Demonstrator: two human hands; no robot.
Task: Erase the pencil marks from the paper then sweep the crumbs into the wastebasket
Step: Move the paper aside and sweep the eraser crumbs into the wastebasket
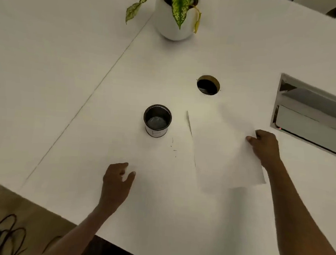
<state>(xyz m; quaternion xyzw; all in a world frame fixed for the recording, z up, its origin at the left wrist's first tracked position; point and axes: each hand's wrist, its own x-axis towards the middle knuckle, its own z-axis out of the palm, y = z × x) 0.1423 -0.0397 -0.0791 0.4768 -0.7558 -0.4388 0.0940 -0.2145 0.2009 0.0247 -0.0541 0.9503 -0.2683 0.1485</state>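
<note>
The white table [67,80] spreads under me, with a potted plant [176,14] at its far side, a round cable hole [208,85] and a metal hatch [311,119] to my right. The paper [225,151] lies right of centre, its left edge lifted a little off the surface. My right hand [265,146] pinches its right edge between thumb and curled fingers. My left hand [117,181] hovers low over the table near me, fingers loosely curled, thumb apart, holding nothing I can make out. The small black wastebasket [157,120] stands upright just left of the paper. Between the two, a few thin dark crumbs [173,146] lie scattered on the bare table. I see no pencil marks on the sheet, so I judge the erasing done and the sweeping in hand. Next I need to gather those crumbs toward the basket, and its raised rim means lifting or tipping them in.
</note>
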